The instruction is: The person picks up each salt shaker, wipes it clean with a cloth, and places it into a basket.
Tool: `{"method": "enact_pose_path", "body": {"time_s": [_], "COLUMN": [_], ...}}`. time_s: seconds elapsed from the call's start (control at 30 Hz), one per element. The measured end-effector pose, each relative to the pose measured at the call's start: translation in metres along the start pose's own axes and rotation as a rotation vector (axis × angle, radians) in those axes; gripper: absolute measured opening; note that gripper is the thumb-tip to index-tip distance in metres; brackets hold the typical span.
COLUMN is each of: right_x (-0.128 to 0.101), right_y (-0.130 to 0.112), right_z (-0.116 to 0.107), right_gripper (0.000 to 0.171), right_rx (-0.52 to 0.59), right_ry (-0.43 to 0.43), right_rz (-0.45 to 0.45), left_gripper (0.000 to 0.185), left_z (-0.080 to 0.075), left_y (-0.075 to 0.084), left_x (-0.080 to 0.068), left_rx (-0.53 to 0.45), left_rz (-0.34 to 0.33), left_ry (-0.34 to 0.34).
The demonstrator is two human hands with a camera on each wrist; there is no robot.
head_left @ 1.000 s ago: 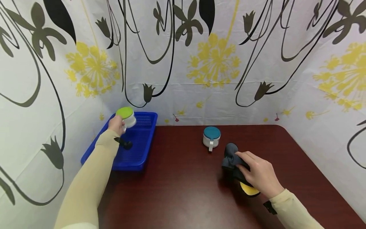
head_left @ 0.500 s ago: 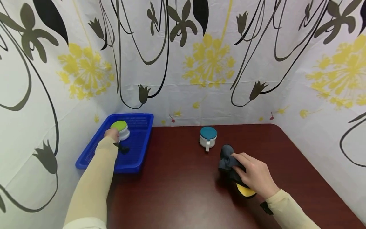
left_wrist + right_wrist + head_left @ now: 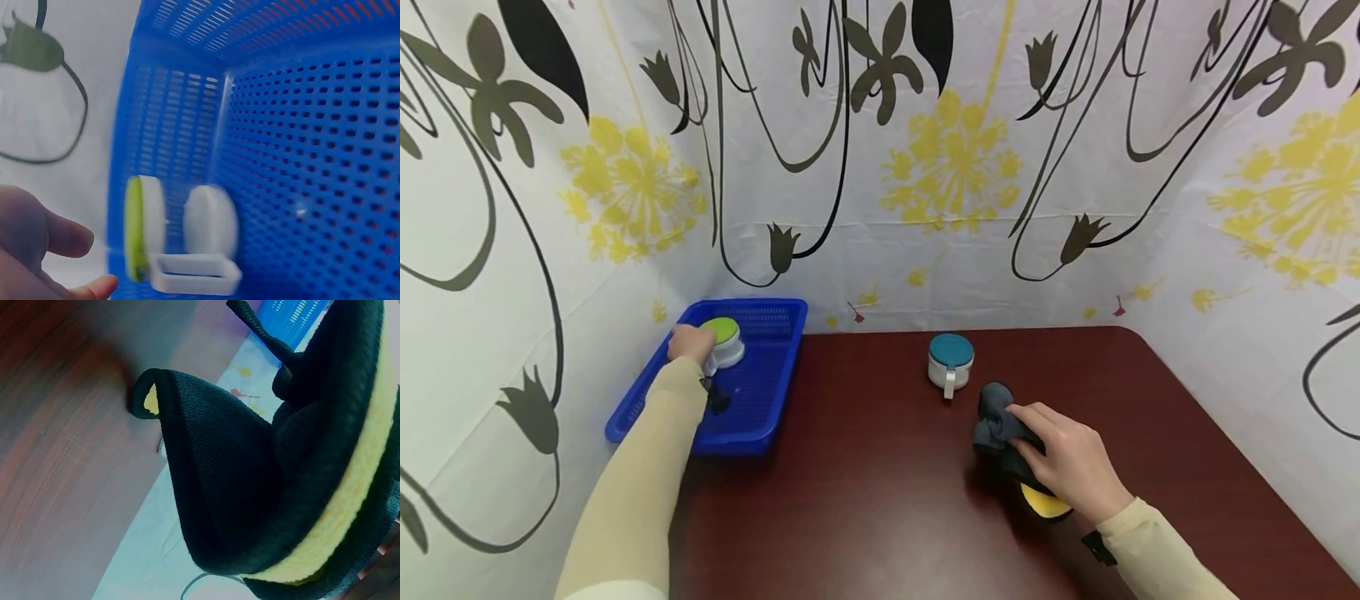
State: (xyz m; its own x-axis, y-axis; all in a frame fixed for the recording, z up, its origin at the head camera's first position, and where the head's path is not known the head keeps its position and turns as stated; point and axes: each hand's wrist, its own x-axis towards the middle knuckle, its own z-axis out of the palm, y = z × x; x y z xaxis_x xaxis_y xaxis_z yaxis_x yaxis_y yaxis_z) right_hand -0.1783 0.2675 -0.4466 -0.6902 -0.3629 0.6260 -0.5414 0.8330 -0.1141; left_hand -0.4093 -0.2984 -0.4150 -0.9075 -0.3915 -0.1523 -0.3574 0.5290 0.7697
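A white lidded mug with a green lid [image 3: 722,329] stands at the left side of the blue plastic basket [image 3: 758,400]. My left hand [image 3: 692,342] is just beside it. In the left wrist view, thumb and finger are spread apart, with a gap between them and the mug's white handle [image 3: 195,275]. At the right of the table, my right hand [image 3: 1078,458] pinches a bunched dark grey cloth [image 3: 997,417] with a yellow face. That cloth [image 3: 231,450] hangs in folds in the right wrist view, hiding most of the hand.
Another white mug with a teal lid [image 3: 951,360] stands on the brown table [image 3: 865,483] toward the back, handle facing me. A white patterned curtain [image 3: 865,192] encloses the back and sides. The basket sits at the table's back left.
My left hand has lowered the green-lidded mug into the basket and let go of its handle. The right hand still holds the cloth, nearly in the same place.
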Motion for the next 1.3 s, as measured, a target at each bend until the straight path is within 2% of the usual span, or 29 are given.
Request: {"method": "enact_pose_path", "body": {"time_s": [0.13,0.27,0.47,0.63,0.77,0.97,1.13,1.3], "right_x": [0.002,0.002,0.002,-0.001,0.000,0.006,0.007,0.009], "right_y": [0.000,0.001,0.000,-0.001,0.002,0.003,0.002,-0.001], "right_z": [0.000,0.000,0.003,0.003,0.000,-0.001,0.001,0.004], "right_gripper": [0.054,0.056,0.057,0.055,0.055,0.056,0.055,0.055], "right_rx": [-0.005,-0.012,0.000,0.003,-0.007,-0.014,-0.015,-0.008], "right_ry": [0.000,0.008,0.037,0.018,0.019,0.025,0.011,0.016], "right_rz": [-0.002,0.001,0.000,0.017,0.015,-0.005,0.005,-0.002], "left_gripper": [0.074,0.062,0.026,0.020,0.020,0.018,0.018,0.020], "left_z": [-0.001,0.005,0.028,0.052,0.076,0.115,0.154,0.187], "left_y": [0.018,0.042,0.073,0.089,0.105,0.115,0.113,0.110], "left_x": [-0.007,-0.018,-0.041,-0.066,-0.086,-0.116,-0.139,-0.153], "left_rx": [0.097,0.130,0.133,0.144,0.157,0.127,0.085,0.049], "left_rz": [0.124,0.264,0.472,0.598,0.649,0.674,0.659,0.603], "left_ry": [0.060,0.101,0.198,0.183,0.151,0.024,-0.079,-0.214]}}
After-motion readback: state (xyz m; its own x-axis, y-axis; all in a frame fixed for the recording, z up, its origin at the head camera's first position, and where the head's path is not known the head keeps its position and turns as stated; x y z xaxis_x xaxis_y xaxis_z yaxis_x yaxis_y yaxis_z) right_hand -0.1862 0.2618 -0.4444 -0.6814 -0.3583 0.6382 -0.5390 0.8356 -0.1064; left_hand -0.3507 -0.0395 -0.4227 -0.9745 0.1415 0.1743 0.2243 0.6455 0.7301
